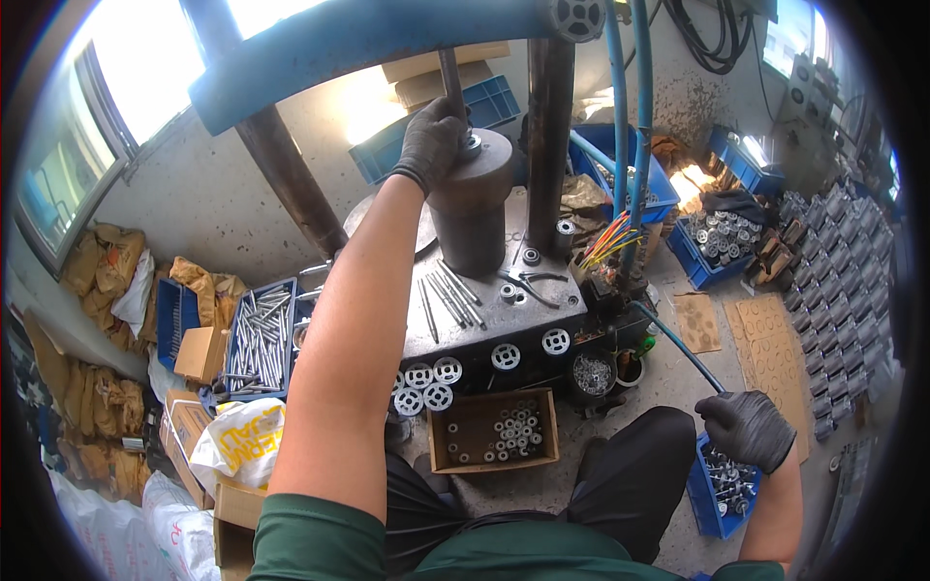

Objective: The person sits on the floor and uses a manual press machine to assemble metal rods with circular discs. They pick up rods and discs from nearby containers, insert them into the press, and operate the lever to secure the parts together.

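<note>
My left hand (433,145), in a dark grey glove, reaches up to the top of a thick steel cylinder (472,208) on the press table. Its fingers are curled beside a small round metal part (471,147), under the thin press rod (449,76); what lies inside them is hidden. Low on the right, my gloved right hand (751,429) is closed round the end of a long blue lever (678,346). Several thin steel shafts (451,295) lie on the press table (407,339). Pliers (531,284) rest right of the cylinder, near small bearings (509,291).
Slotted metal discs (437,397) line the table's front edge. Below stands a cardboard box (494,461) of small rings. Blue crates hold shafts (260,334) at left and parts (727,489) at right. Press columns (549,136) flank the cylinder. Metal cylinders (843,281) are stacked far right.
</note>
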A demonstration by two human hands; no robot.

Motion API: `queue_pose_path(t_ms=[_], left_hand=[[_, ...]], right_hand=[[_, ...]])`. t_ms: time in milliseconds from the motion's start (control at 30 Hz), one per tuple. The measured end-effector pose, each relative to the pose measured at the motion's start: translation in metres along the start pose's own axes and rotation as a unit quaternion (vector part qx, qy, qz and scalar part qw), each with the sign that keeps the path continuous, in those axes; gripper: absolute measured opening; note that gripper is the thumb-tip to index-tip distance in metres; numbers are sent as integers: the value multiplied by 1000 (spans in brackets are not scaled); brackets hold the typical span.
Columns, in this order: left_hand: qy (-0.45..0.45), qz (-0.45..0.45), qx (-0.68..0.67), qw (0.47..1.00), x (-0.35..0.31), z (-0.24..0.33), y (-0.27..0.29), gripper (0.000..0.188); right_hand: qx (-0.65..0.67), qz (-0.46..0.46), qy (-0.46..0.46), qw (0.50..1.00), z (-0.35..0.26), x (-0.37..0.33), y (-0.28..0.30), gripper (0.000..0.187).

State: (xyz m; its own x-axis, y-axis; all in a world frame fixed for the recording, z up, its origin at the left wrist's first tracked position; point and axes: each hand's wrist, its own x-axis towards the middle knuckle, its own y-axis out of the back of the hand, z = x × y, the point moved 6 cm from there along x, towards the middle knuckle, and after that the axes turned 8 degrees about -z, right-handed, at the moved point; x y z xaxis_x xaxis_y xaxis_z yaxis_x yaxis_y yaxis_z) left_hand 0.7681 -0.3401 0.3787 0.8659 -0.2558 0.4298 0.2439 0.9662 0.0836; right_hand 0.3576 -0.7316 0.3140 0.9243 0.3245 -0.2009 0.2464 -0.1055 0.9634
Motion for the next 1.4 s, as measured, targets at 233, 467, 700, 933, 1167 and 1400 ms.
queue_pose_path(t_ms=[233, 467, 700, 933, 1167, 1400], left_hand=[[9, -8, 5, 1000, -3, 2, 0, 32], [12, -16, 28, 999, 5, -5, -2, 32], [3, -48, 53, 997, 5, -5, -5, 45], [-89, -126, 321, 934, 1, 4, -23, 47], [-391, -28, 430, 814, -127, 60, -102, 45], [186, -50, -217, 957, -308, -69, -143, 39]], right_hand=[[37, 55, -34, 997, -7, 4, 22, 21], [4, 403, 49, 914, 4, 54, 119, 11], [-111, 504, 88, 852, 38, 142, 185, 13], [-42, 409, -24, 911, 54, 174, 197, 20], [-73, 412, -27, 908, 53, 153, 189, 20], [30, 386, 19, 922, 31, 116, 151, 12]])
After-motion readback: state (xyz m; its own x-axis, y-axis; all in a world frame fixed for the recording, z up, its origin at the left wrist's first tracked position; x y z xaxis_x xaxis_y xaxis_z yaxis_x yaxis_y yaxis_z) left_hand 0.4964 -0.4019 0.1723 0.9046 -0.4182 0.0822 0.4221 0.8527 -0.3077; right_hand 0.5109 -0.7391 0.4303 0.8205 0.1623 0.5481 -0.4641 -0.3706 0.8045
